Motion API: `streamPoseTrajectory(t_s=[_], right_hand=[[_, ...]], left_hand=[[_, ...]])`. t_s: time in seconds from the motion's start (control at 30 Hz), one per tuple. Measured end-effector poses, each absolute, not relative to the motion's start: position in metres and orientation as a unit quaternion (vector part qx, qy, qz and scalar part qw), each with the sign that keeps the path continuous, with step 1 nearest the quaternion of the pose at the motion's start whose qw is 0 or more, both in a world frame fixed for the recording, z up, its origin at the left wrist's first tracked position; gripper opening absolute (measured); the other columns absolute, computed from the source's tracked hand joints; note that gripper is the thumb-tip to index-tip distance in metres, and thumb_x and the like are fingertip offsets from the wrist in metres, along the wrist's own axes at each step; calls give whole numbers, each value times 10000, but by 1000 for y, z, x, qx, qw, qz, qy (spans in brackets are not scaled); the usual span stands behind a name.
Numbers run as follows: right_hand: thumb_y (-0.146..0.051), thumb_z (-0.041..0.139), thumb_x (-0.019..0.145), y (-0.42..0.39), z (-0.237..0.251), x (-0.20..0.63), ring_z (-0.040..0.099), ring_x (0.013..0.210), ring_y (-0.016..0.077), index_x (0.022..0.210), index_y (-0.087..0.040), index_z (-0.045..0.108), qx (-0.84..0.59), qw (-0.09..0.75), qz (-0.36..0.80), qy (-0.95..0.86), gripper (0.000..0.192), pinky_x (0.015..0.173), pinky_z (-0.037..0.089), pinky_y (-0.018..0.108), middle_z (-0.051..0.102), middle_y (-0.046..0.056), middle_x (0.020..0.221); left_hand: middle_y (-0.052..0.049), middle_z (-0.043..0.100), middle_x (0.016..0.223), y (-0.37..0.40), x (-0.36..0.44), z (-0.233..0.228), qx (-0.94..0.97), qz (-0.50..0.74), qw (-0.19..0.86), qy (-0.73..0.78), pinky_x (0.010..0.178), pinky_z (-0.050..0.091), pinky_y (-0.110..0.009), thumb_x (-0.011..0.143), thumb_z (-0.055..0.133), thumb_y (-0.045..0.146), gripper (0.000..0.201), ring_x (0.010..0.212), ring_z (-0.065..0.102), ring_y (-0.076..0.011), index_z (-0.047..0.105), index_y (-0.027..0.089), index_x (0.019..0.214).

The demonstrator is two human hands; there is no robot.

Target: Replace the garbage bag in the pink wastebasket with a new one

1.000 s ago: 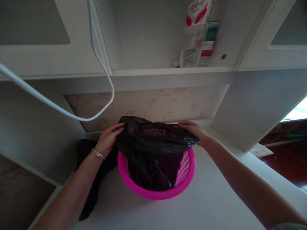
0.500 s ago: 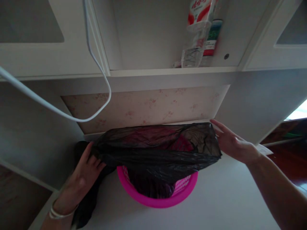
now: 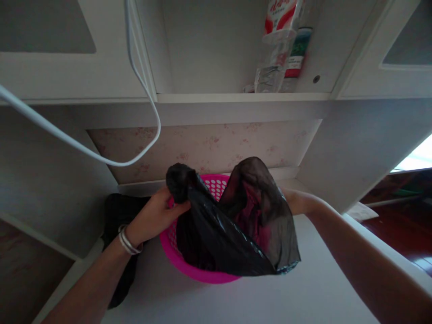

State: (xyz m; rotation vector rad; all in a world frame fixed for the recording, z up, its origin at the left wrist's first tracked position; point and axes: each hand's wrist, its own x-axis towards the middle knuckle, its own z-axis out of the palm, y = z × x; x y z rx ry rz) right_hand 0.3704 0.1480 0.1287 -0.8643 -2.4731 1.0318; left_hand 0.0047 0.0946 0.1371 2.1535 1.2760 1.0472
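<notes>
A thin black plastic bag [image 3: 222, 229] lies bunched and half spread over a pink perforated basket [image 3: 197, 270], part of it hanging past the front right rim. My left hand [image 3: 160, 216] pinches a gathered piece of the bag at the basket's left rim. On the other side, my right hand [image 3: 293, 200] is against the bag's raised, see-through right part. Its fingers are hidden behind the plastic.
White cable [image 3: 130, 157] loops across the upper left. Above, a cabinet shelf [image 3: 236, 97] holds a clear plastic bottle [image 3: 275, 58] and a red-and-green container [image 3: 299, 54]. Dark cloth-like material [image 3: 118, 216] lies left of the basket. Side panels stand left and right.
Both hands have moved inward, the left one up and to the right. The bag, stretched wide before, is now gathered on the left and drooping on the right, showing the basket's back rim.
</notes>
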Motion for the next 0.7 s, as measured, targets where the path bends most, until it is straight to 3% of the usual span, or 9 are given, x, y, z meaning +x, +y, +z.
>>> streamPoseTrajectory(t_s=[0.1,0.2,0.27,0.33,0.5,0.6,0.7], right_hand=[[-484,763,777,147,138,334,670,1054,288,1172,-188,712,-232,182,302,-907,497,1005,524,428,734,107,1138],[-371,752,794,145,137,299,624,1159,297,1396,-132,522,-193,231,278,-912,687,1063,478,450,671,154,1249],[-322,753,773,145,135,281,625,1147,305,1450,-93,426,-189,251,277,-908,786,1039,493,467,649,186,1266],[-296,764,739,146,135,267,635,1115,314,1377,-96,509,-166,235,276,-917,715,1022,503,469,653,186,1260],[-162,626,820,144,140,253,664,1071,268,1009,-164,737,-163,189,267,-931,219,998,510,393,735,97,1116],[-110,510,866,140,139,256,696,982,227,927,-177,753,-203,186,298,-914,259,922,539,352,766,54,991],[-134,483,871,138,135,258,678,1040,233,971,-191,752,-213,231,343,-885,293,974,522,381,768,33,1015]], left_hand=[[-52,762,1058,98,21,150,764,406,180,468,940,510,-393,903,622,428,306,988,691,-265,736,183,1047],[-47,758,1025,101,41,157,745,419,191,482,894,504,-362,933,587,423,309,981,690,-251,740,173,1032],[-52,750,1030,103,53,160,752,422,201,466,898,500,-352,947,570,407,303,994,687,-239,748,171,1013],[-72,724,1104,104,61,162,770,433,190,428,978,476,-352,939,587,375,275,1073,662,-235,760,169,997],[-111,611,1298,97,52,160,773,459,160,407,1121,400,-393,900,643,346,215,1237,572,-255,760,180,970],[-98,585,1338,79,22,144,734,486,213,424,1102,438,-424,863,704,374,348,1244,577,-266,673,220,1174],[-75,608,1295,53,-11,113,661,523,247,478,1061,490,-450,894,677,366,392,1203,612,-260,574,275,1261]])
